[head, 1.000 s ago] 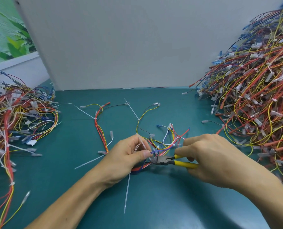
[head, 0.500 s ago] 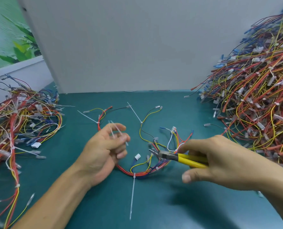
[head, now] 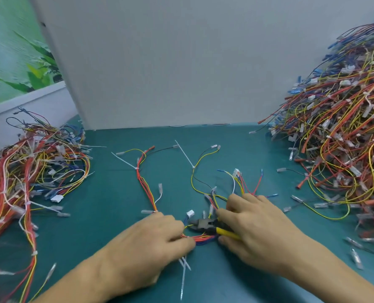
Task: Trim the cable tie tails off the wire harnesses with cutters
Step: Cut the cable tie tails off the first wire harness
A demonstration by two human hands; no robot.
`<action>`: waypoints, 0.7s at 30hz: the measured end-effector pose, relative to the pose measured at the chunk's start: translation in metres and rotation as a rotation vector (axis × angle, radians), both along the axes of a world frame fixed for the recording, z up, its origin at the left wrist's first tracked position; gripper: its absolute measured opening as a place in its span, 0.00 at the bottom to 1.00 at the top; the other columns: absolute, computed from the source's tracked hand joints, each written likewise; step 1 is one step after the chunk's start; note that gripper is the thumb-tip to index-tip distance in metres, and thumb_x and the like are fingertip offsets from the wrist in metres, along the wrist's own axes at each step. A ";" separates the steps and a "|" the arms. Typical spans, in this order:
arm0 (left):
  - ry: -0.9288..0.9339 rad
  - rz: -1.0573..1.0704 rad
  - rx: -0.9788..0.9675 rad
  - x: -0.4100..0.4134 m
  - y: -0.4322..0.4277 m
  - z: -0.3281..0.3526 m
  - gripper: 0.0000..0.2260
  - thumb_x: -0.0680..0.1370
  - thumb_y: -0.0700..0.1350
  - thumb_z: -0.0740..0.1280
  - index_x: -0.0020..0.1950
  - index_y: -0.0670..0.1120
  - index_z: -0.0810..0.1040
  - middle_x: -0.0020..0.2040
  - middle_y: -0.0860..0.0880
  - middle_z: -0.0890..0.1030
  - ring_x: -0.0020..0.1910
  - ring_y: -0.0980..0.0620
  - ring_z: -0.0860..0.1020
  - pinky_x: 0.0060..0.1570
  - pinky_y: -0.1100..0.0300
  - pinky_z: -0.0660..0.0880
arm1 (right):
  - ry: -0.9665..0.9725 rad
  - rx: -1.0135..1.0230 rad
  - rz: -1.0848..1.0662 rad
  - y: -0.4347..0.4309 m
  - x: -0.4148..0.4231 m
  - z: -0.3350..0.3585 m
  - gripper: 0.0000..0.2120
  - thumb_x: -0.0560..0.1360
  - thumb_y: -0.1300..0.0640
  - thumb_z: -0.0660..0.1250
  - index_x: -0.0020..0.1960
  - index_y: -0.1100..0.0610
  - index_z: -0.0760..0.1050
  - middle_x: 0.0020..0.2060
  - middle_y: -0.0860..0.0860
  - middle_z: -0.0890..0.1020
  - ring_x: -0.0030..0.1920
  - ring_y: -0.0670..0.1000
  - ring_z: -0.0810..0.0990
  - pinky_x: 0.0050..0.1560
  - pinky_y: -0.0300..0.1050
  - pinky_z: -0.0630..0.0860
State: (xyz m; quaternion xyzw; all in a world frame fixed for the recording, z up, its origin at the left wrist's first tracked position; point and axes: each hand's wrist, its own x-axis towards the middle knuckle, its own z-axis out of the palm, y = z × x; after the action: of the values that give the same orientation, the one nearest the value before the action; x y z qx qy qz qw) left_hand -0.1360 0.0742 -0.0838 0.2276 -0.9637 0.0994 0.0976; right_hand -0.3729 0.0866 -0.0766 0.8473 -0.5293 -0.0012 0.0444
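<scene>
**Cutters at the harness bend, nose pointing left**

The harness (head: 203, 237) lies centre-front on the counter (head: 116, 215) as a U-shaped loop. Its bottom bend of red, orange and blue wires runs left-right between the hands.

- **Left hand** (head: 146, 243): palm down, grip curled over the left end of the bend, holding it to the counter.
- **Right hand** (head: 258, 232): grip wrapped round the yellow handles of the cutters (head: 203, 224).
- **Cutters:** long axis roughly left-right. The handles sit to the right, slightly nearer the viewer. The dark nose points left at the left fingertips, just behind the bend. The jaws are too blurred to tell whether they are spread or pressed together.
- **Tie tail** (head: 183, 281): white, comes out from under the left hand. Its long axis runs near-far and the free end points at the viewer.
- **Other tails on the loop's arms:** the rear-left tail (head: 123, 160) and the rear-centre tail (head: 183, 153) both point back-left.
- **Piles:** the big pile (head: 334, 138) is on the right, the small pile (head: 28, 167) on the left.
- **Board:** the white board (head: 159, 62) stands upright behind.
</scene>
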 end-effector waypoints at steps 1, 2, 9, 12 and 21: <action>-0.018 -0.030 -0.062 -0.002 -0.002 -0.001 0.11 0.69 0.36 0.69 0.48 0.49 0.83 0.33 0.51 0.71 0.30 0.51 0.69 0.30 0.61 0.68 | -0.013 0.013 0.004 0.000 -0.002 -0.001 0.17 0.77 0.38 0.52 0.58 0.47 0.68 0.55 0.48 0.70 0.55 0.55 0.70 0.53 0.48 0.66; -0.016 -0.059 -0.109 -0.004 -0.004 -0.002 0.11 0.72 0.36 0.66 0.48 0.48 0.83 0.33 0.51 0.71 0.30 0.50 0.69 0.30 0.61 0.68 | -0.025 0.023 0.009 -0.001 -0.004 -0.002 0.17 0.77 0.38 0.52 0.58 0.47 0.68 0.55 0.47 0.70 0.55 0.54 0.70 0.53 0.47 0.66; 0.054 -0.143 -0.233 -0.013 -0.012 0.002 0.08 0.74 0.35 0.65 0.38 0.45 0.79 0.31 0.49 0.65 0.32 0.49 0.59 0.31 0.57 0.60 | -0.085 0.087 0.019 -0.002 -0.012 -0.003 0.17 0.77 0.36 0.54 0.57 0.46 0.69 0.54 0.44 0.68 0.54 0.52 0.69 0.56 0.45 0.66; 0.146 -0.120 -0.164 -0.019 -0.008 -0.003 0.09 0.76 0.35 0.63 0.38 0.44 0.80 0.32 0.48 0.67 0.31 0.49 0.62 0.31 0.59 0.60 | -0.108 0.148 0.013 -0.001 -0.016 0.002 0.16 0.76 0.37 0.57 0.54 0.47 0.71 0.52 0.45 0.68 0.53 0.52 0.71 0.54 0.46 0.68; 0.434 0.159 0.451 -0.036 -0.008 -0.014 0.05 0.78 0.44 0.65 0.44 0.46 0.79 0.38 0.57 0.71 0.36 0.65 0.66 0.39 0.74 0.64 | -0.137 0.257 0.012 0.005 -0.023 0.015 0.12 0.74 0.40 0.61 0.50 0.47 0.74 0.48 0.43 0.67 0.48 0.49 0.73 0.52 0.46 0.72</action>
State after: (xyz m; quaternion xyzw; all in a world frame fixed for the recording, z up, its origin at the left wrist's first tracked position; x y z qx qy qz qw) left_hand -0.1715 0.0667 -0.0975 0.3341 -0.8974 -0.1602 0.2397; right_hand -0.3963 0.0915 -0.0615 0.8471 -0.5217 -0.0110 -0.1007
